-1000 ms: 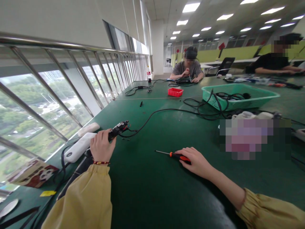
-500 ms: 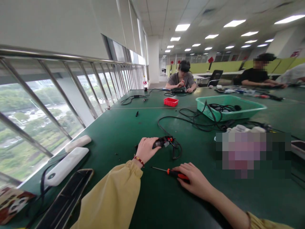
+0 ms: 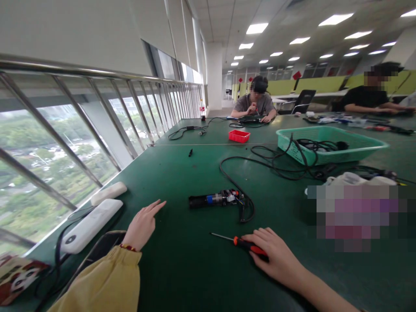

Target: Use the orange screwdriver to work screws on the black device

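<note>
My left hand [image 3: 143, 224] hangs over the left part of the table with its fingers stretched out and nothing in it. To its right, apart from it, lies an opened corded power tool [image 3: 211, 199], with a black cylindrical body, a blue band and bare wiring at its right end. A black cable loops from that end. Closer to me, my right hand [image 3: 272, 253] lies on the table around the red and black handle of a screwdriver [image 3: 238, 241]. The screwdriver's thin metal shaft points left, below the power tool.
A green basket [image 3: 354, 157] with black cables stands at the right, a small red tray [image 3: 239, 136] further back. White devices [image 3: 92, 227] and a dark flat object [image 3: 105, 245] lie left beside the railing [image 3: 97, 73]. A person [image 3: 255, 102] works at the far end.
My left hand has let go of the power tool and moved left, leaving it on the table. My right hand stays on the screwdriver. The view has shifted slightly.
</note>
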The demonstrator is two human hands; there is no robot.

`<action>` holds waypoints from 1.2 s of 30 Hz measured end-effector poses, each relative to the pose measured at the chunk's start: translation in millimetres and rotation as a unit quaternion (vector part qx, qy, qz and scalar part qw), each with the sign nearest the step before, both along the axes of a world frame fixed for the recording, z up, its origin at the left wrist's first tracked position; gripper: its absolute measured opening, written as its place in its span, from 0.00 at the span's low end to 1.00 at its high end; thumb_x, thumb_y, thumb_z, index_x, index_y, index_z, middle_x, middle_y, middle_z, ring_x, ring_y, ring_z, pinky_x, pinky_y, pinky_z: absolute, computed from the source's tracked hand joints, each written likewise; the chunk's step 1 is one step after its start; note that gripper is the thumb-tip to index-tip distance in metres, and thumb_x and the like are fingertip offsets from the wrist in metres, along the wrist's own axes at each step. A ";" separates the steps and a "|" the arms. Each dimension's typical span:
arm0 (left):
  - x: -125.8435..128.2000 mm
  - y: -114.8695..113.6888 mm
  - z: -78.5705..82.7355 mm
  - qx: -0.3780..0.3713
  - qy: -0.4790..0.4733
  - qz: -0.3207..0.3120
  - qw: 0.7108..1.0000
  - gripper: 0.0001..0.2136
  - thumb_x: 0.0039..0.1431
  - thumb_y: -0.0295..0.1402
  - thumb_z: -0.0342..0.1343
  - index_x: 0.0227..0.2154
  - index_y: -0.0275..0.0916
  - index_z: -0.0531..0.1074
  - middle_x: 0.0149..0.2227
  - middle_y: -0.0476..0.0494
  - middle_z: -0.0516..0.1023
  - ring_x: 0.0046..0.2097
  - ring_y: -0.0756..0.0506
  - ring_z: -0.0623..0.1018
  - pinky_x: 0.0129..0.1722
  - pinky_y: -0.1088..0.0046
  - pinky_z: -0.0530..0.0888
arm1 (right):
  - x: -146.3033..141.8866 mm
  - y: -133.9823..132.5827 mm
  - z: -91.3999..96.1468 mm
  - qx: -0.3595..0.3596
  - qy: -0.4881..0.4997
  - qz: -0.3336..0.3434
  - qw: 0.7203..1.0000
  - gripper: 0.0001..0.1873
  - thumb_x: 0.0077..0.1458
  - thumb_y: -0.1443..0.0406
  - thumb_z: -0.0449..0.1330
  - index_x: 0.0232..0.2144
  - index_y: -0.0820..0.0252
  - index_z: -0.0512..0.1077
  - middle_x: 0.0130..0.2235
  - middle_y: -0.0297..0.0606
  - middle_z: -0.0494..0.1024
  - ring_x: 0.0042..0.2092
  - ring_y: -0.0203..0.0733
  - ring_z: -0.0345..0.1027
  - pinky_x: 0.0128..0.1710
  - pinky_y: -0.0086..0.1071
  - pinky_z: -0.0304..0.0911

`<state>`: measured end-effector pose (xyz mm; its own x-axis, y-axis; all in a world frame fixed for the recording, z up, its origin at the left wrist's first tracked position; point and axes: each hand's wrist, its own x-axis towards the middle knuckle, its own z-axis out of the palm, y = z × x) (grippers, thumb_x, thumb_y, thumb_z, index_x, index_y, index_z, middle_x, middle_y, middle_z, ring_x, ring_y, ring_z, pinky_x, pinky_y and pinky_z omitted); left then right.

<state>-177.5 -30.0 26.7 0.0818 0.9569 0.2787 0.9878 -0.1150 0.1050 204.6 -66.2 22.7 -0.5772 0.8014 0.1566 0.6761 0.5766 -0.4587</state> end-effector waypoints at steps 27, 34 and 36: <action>90.4 -32.9 -8.9 0.084 0.125 -0.252 0.956 0.15 0.56 0.18 0.43 0.40 0.36 0.70 0.38 0.43 0.73 0.38 0.47 0.74 0.36 0.71 0.74 | 17.6 -1.4 -9.9 0.282 0.148 -0.079 0.945 0.10 0.52 0.65 0.57 0.39 0.58 0.66 0.31 0.37 0.75 0.31 0.37 0.69 0.31 0.31 0.63; 102.6 -16.5 -10.0 0.066 0.030 -0.253 0.965 0.09 0.58 0.24 0.47 0.37 0.36 0.70 0.35 0.45 0.73 0.36 0.49 0.73 0.34 0.74 0.73 | 9.9 -11.9 -7.0 0.246 0.176 -0.004 0.953 0.07 0.53 0.66 0.54 0.37 0.59 0.64 0.27 0.35 0.71 0.27 0.35 0.64 0.27 0.29 0.60; 106.3 -10.6 -12.2 0.061 0.001 -0.248 0.967 0.08 0.58 0.26 0.47 0.36 0.37 0.71 0.34 0.46 0.73 0.35 0.49 0.73 0.35 0.73 0.72 | 6.3 -17.2 -6.8 0.240 0.193 0.018 0.951 0.07 0.54 0.66 0.54 0.37 0.59 0.63 0.28 0.35 0.71 0.28 0.35 0.64 0.28 0.29 0.60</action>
